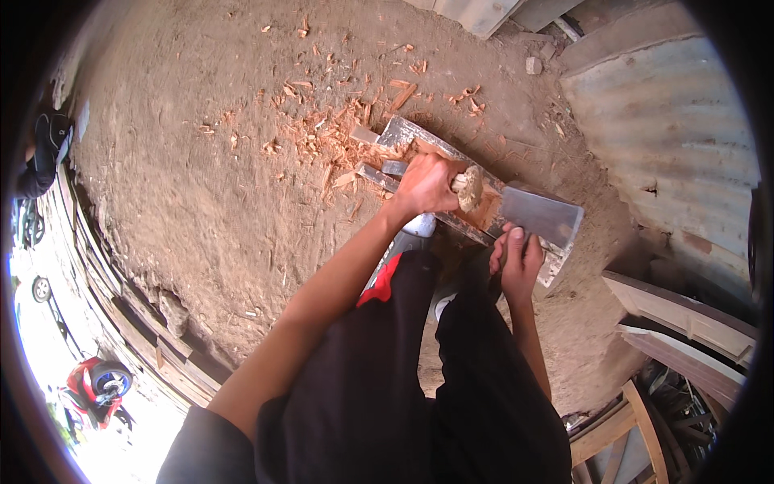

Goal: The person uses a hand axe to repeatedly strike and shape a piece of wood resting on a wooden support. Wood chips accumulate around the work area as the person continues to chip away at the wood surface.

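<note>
My left hand (427,184) is closed around a chisel whose pale wooden handle end (468,189) is frayed and mushroomed. Its tip is hidden by the hand and the wood. Beneath it a long, weathered wooden piece (419,135) lies slanted, with a reddish, freshly cut hollow along its middle. In my right hand (518,256) is a cleaver-like tool with a broad, flat grey blade (542,213), held by its handle. The blade lies over the near right end of the wood, just right of the chisel handle.
Wood chips and shavings (322,133) litter the dirt floor (185,202). Corrugated metal sheeting (677,121) stands on the right, above stacked boards (685,315). A wooden frame (637,436) is at lower right. To the left are planks (121,298), a red motorcycle (93,391) and another person (47,153).
</note>
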`<state>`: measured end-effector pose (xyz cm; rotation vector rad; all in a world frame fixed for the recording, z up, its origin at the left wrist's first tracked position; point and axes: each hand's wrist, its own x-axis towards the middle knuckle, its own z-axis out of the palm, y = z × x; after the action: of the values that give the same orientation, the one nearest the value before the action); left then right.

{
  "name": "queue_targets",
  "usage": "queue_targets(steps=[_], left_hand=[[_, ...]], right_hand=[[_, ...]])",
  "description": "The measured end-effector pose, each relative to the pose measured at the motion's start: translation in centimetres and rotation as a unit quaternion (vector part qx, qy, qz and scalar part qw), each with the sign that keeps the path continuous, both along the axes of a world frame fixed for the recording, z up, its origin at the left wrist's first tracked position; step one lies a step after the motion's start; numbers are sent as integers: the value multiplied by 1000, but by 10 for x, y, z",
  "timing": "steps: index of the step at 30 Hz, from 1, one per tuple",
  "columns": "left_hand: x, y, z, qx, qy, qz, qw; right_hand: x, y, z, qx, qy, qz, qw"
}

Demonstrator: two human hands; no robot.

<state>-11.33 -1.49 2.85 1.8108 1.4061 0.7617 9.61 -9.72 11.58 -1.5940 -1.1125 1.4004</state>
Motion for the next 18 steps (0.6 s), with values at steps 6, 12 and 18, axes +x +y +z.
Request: queue_targets(steps=[6,12,18], left_hand=[[-1,0,8,-13,14,-14,1000],[0,0,6,-13,32,-11,999],[-8,-7,7,-11,52,-28,998]], right_hand=[[-3,-3,-13,-35,-84,121,989],[-22,-5,3,-2,86,-43,995],[1,0,3,-56,-68,127,988]])
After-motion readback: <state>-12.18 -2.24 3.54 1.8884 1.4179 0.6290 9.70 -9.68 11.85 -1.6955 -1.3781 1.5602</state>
